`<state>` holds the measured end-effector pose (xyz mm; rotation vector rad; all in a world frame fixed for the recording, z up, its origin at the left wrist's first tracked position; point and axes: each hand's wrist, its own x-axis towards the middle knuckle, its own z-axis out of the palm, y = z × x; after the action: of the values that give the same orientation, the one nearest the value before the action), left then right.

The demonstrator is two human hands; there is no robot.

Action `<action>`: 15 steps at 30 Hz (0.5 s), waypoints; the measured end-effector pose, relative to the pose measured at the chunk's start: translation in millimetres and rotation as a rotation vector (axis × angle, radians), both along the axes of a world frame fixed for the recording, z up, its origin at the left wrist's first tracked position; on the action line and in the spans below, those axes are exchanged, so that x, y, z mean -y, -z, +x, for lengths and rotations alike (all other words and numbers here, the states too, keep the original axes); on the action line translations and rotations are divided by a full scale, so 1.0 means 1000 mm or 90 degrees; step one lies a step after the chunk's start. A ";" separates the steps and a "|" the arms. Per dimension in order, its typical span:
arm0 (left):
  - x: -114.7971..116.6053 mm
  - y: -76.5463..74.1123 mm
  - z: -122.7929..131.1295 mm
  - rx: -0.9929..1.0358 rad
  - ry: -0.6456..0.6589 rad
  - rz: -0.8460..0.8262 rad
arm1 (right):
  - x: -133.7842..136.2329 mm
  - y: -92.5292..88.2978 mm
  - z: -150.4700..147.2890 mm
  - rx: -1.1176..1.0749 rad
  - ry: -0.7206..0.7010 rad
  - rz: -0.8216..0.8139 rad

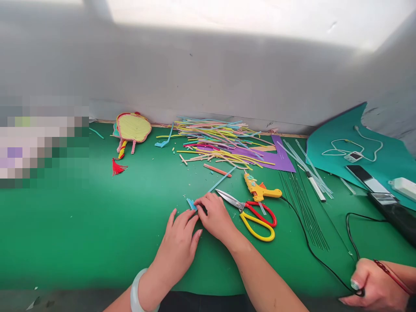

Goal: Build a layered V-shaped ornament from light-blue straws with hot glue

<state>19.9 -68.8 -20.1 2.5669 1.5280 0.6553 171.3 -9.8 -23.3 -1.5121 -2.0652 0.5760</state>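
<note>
My left hand (180,239) and my right hand (215,215) meet over the green table (81,225), fingertips pinched together on a small bundle of short blue straw pieces (191,203). A long blue straw (221,179) runs up and right from the bundle. My left wrist wears a pale bangle. Just right of my right hand lie scissors (251,212) with red and yellow handles, blades pointing left. Beyond them rests a yellow glue gun (259,189) with a black cord.
A heap of coloured straws (217,141) lies on purple paper (282,158) at the back. A woven yellow fan (132,128) with a red tassel sits back left. Thin green wires, clear glue sticks, teal paper, a phone and a charger lie right. Another person's hand (373,284) holds the cord at bottom right.
</note>
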 end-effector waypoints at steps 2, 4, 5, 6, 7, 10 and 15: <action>-0.002 0.000 -0.002 0.023 -0.022 0.007 | 0.000 0.000 0.001 -0.021 0.003 0.013; -0.004 0.003 -0.004 0.022 -0.043 0.026 | -0.001 -0.001 0.003 -0.049 0.009 0.029; -0.004 0.004 -0.005 0.010 -0.046 0.035 | -0.001 -0.001 0.005 -0.062 0.014 0.038; -0.004 0.005 -0.006 -0.009 -0.043 0.040 | -0.002 -0.001 0.006 -0.073 0.020 0.047; -0.003 0.006 -0.006 -0.032 -0.035 0.044 | -0.002 -0.001 0.007 -0.080 0.029 0.054; -0.002 0.007 -0.009 -0.106 0.004 0.052 | -0.004 -0.002 0.010 -0.078 0.058 0.069; -0.002 0.010 -0.010 -0.180 0.030 0.066 | -0.003 -0.001 0.009 -0.033 0.033 0.077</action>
<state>10.0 -67.3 -29.9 2.8667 1.5386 0.3901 180.8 -6.5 -22.1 -1.4611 -1.9784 0.4575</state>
